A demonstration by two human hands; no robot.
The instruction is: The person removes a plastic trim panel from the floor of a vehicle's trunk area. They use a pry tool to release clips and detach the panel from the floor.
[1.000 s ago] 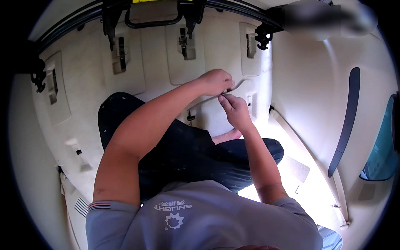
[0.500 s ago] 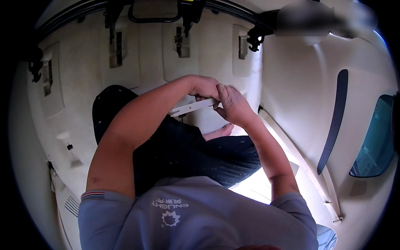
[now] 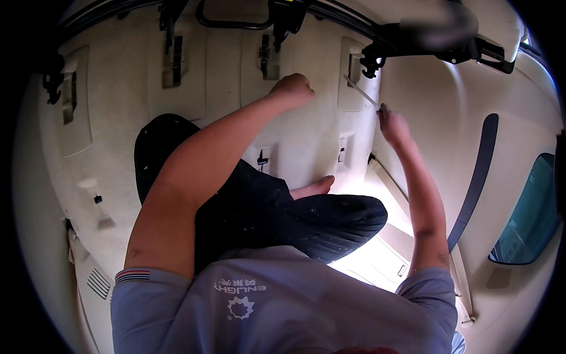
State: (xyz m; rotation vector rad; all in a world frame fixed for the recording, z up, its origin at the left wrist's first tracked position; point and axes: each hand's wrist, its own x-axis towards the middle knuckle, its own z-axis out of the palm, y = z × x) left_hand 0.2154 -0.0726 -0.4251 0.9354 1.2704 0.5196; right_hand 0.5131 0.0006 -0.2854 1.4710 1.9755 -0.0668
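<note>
My right hand (image 3: 394, 125) is closed around one end of a flat, pale pry tool (image 3: 362, 92). The tool is seen nearly edge-on, and its free end reaches up-left, in line with the slotted recess (image 3: 351, 69) at the far right of the beige carpeted panel. I cannot tell whether it touches there. My left hand (image 3: 293, 91) is closed over the same panel, below and right of another recess with a dark fitting (image 3: 269, 56). What it holds, if anything, is hidden.
Black rails and brackets (image 3: 289, 16) run along the far edge. The beige side wall (image 3: 439, 112) on the right carries a dark curved strip (image 3: 476, 183) and a tinted window (image 3: 526, 212). My crossed legs (image 3: 277, 218) and bare foot (image 3: 315, 187) lie below my hands.
My hands were together around the pry tool and have come apart. The right hand has carried the tool up and right; the left has moved up, off the tool.
</note>
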